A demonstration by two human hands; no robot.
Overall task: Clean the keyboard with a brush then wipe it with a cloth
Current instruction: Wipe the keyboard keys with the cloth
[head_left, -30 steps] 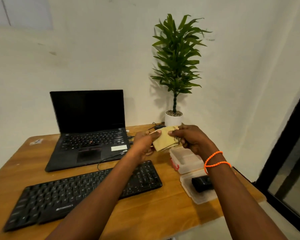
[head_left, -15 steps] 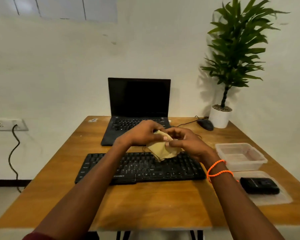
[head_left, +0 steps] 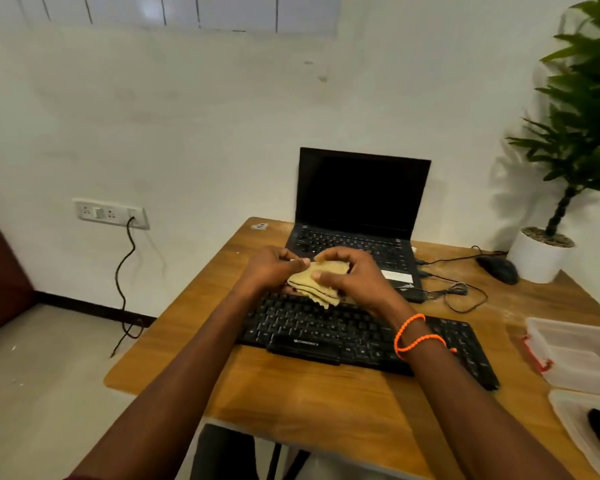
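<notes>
Both hands held the yellow cloth (head_left: 315,285) above the far edge of the black keyboard (head_left: 354,336), the left hand (head_left: 274,270) pinching its left side and the right hand (head_left: 352,275) curled round its right side, so each was clamped on the fabric. A second before, the same pair of hands had held the cloth up to the right, over the clear box (head_left: 575,355) near the potted plant (head_left: 575,133); since then they had carried it left and down until it hung just over the keys, folded into layers with a corner drooping toward them. That shift suggested the brushing step was over and the wiping step was about to start, though the cloth did not yet seem to touch the keys. Beyond the keyboard on the tabletop (head_left: 291,393) stood an open laptop (head_left: 361,209), with a mouse (head_left: 497,269) to its right.
</notes>
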